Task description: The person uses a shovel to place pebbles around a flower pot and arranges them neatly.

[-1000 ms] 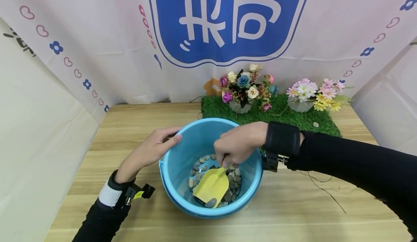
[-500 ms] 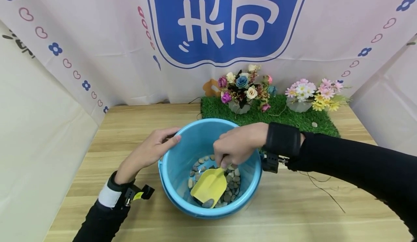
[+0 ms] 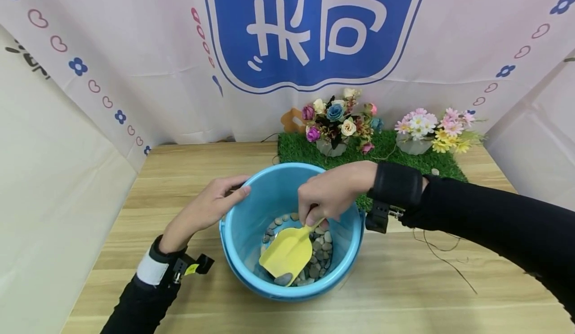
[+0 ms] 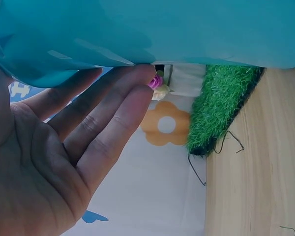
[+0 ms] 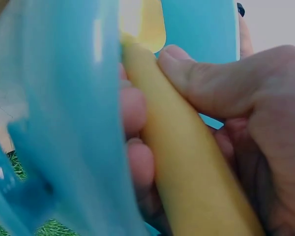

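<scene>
A light-blue bucket (image 3: 294, 294) stands upright on the wooden table, pebbles (image 3: 321, 254) lying on its bottom. My right hand (image 3: 330, 194) grips the handle of a yellow scoop (image 3: 287, 256) inside it; the right wrist view has the fingers and thumb round that thick handle (image 5: 179, 147). At the scoop's front edge lies a larger grey pebble (image 3: 283, 279). My left hand (image 3: 204, 206) holds the bucket's left rim, thumb over the edge. Its fingers lie along the outer wall (image 4: 196, 34) in the left wrist view.
Behind the bucket lies a green artificial grass mat (image 3: 386, 162) bearing two pots of flowers, one mixed (image 3: 341, 122) and one pink and yellow (image 3: 433, 129). Thin dark strands (image 3: 442, 261) lie on the table (image 3: 404, 294) at the right. A printed cloth (image 3: 161, 89) hangs behind.
My right hand has shifted slightly right and away from me, and the scoop's blade has edged left with the grey pebble at its front. The left hand keeps its place.
</scene>
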Available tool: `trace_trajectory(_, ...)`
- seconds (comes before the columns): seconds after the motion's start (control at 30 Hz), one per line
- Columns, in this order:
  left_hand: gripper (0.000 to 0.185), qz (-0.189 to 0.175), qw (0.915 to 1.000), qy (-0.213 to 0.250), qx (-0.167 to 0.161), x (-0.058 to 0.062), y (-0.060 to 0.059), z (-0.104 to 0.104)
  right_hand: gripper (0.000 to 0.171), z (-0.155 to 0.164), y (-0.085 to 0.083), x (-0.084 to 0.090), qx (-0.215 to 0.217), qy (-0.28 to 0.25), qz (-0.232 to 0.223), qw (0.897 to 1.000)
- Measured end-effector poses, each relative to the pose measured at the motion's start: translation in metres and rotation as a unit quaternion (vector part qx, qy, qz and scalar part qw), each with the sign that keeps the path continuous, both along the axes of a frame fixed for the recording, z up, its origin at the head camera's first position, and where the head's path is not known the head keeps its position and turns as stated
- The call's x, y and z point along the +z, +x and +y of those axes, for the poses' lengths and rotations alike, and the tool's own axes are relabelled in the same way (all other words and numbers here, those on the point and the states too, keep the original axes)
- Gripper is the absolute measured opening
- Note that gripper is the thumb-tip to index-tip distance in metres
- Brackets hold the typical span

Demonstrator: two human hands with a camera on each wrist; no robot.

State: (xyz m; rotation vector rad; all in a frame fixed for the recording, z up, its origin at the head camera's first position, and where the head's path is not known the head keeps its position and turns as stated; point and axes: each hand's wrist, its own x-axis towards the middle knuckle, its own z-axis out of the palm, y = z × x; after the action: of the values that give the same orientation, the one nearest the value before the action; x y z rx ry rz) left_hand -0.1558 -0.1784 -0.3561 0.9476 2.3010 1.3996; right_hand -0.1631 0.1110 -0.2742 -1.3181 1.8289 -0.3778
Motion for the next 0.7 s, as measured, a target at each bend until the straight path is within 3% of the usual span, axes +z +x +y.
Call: trace_trajectory(0.7,0.035,0.017,0.9998,-0.008,0.006,0.0007,-0.0001,-0.0004,0.028,0.0059,-0.0030,0.0078,-0.013,0.006,-0.028,1.000)
